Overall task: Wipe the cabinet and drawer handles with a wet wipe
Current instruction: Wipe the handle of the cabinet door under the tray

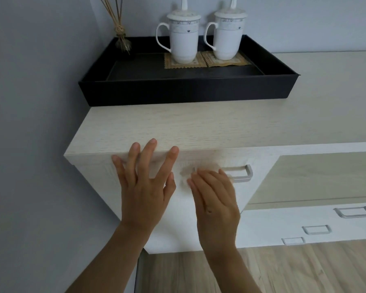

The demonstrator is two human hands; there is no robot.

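Note:
A pale wooden cabinet has a silver bar handle on its top drawer front. My right hand covers the left part of that handle, its fingers pressing a whitish wet wipe against it; the wipe is blurred and mostly hidden under the fingers. My left hand lies flat with fingers spread on the drawer front, the fingertips reaching the cabinet's top edge, and it holds nothing. Three more silver handles sit on the lower white drawers at the right.
A black tray stands on the cabinet top with two lidded white mugs on woven coasters and a bundle of reeds. A grey wall is at the left. A frosted panel is right of the drawer, with wooden floor below.

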